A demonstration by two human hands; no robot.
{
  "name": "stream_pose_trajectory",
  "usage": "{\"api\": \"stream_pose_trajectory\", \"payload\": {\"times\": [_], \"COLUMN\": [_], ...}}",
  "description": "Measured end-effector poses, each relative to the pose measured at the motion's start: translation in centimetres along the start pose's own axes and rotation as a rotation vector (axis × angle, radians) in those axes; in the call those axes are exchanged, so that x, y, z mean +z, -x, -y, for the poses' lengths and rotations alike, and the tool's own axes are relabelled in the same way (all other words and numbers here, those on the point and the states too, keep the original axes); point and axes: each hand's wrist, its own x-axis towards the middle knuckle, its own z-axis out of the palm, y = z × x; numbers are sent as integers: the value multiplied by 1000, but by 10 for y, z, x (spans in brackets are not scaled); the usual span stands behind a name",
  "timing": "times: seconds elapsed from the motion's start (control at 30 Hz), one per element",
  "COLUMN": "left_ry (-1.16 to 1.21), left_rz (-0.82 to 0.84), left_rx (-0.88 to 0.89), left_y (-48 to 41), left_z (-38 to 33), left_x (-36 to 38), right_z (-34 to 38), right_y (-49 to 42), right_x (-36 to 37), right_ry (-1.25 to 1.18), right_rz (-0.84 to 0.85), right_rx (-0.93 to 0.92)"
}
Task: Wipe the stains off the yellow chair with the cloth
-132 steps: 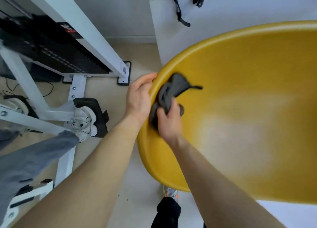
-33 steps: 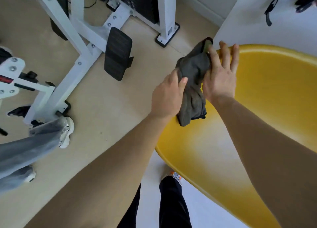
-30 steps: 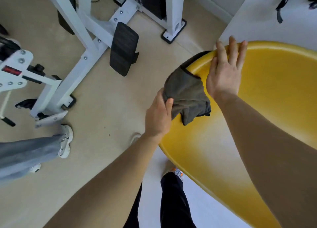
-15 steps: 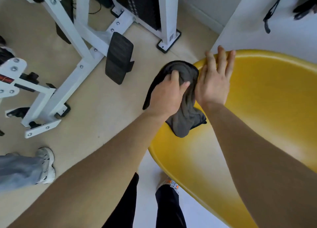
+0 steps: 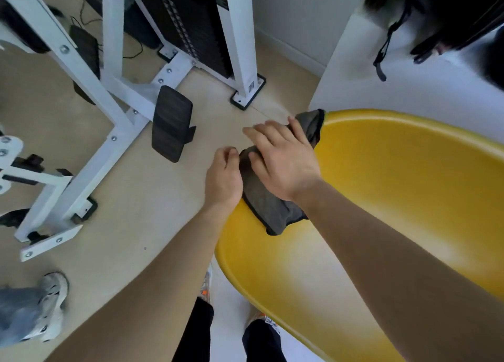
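The yellow chair (image 5: 395,198) fills the right side, its glossy shell tilted toward me. A dark grey cloth (image 5: 268,209) hangs over the chair's left rim, one corner sticking up by the rim's top. My right hand (image 5: 283,162) lies flat on the cloth and presses it against the rim, its straight fingers pointing left past the edge. My left hand (image 5: 225,177) is just outside the rim with curled fingers, pinching the cloth's left edge. Most of the cloth's middle is hidden under my right hand.
A white gym machine frame (image 5: 114,94) with a black weight stack (image 5: 191,20) and a black foot pad (image 5: 170,131) stands on the beige floor at left. Another person's shoe (image 5: 51,307) is at lower left. Black straps (image 5: 387,42) hang over a white surface at upper right.
My right hand has moved from the chair's rim onto the cloth, turning its fingers to the left. My left hand has slid off the top of the cloth to its left edge.
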Motion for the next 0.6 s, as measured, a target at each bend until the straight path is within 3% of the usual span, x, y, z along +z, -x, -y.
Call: {"api": "stream_pose_trajectory", "payload": {"times": [0.1, 0.17, 0.23, 0.33, 0.43, 0.5, 0.6], "left_ry": [-51, -219, -346, -412, -484, -517, -547], "left_rz": [-47, -127, -217, -234, -208, -102, 13], "left_rx": [-25, 69, 126, 77, 155, 187, 208], "left_y": [6, 9, 11, 11, 10, 0, -20], "left_z": [5, 10, 14, 8, -1, -14, -45], "left_x": [13, 21, 23, 28, 30, 33, 46], "right_z": [-14, -42, -75, -120, -113, -82, -55], "right_y": [-17, -16, -10, 3, -1, -14, -20], "right_x": [9, 6, 0, -15, -17, -6, 7], "right_ry": [187, 262, 299, 336, 323, 272, 198], "right_rz": [18, -22, -48, -92, -122, -145, -150], "right_rx": [-157, -167, -46, 342, 545, 483, 167]}}
